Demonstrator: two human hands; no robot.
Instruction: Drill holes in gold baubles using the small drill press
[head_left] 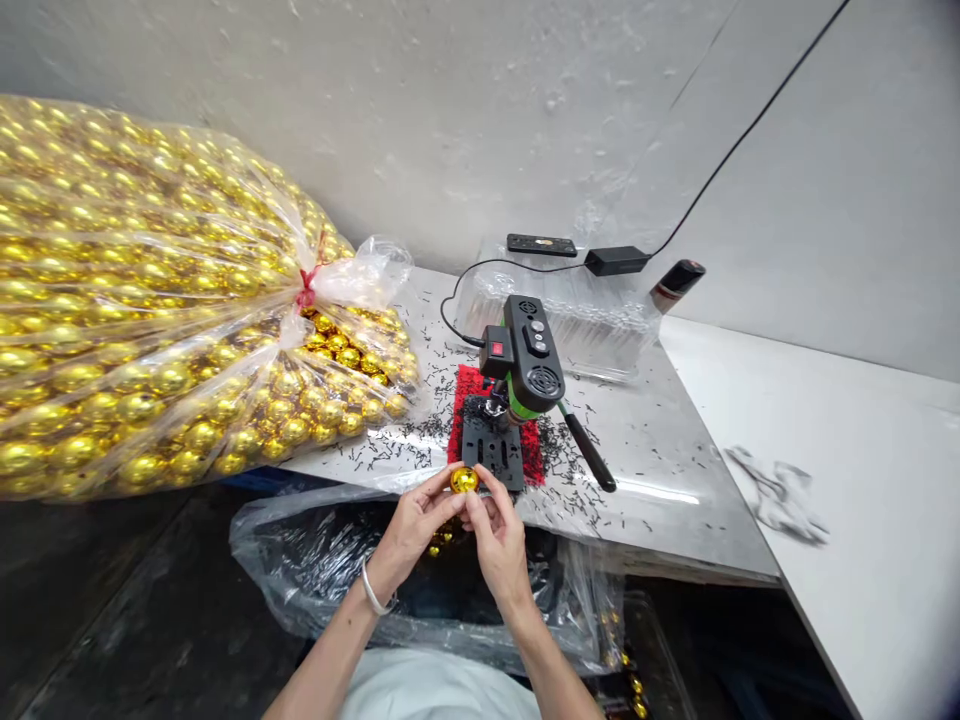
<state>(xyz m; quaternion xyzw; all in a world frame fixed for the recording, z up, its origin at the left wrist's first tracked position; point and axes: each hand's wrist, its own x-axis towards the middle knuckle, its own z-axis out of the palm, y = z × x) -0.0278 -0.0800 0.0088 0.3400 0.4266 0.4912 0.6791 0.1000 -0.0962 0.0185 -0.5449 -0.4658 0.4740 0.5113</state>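
Between my two hands, just in front of a small black and green drill press (534, 350), is a shiny gold ball (464, 480). My left hand (417, 515) grips the ball's left side with thumb and fingers. On its right side my right hand (495, 525) pinches the same ball, its lower fingers curled. The press has a slotted black base plate (491, 450) lying on a red mat (533, 455). Its black lever handle (589, 452) points down to the right.
A huge clear bag of gold balls (150, 300) fills the left. Black shavings litter the metal table (645, 440). Behind the press are clear plastic packs (600, 335), a power adapter (616, 261) and a dark can (679, 284). An open plastic bag (300, 570) hangs below my hands.
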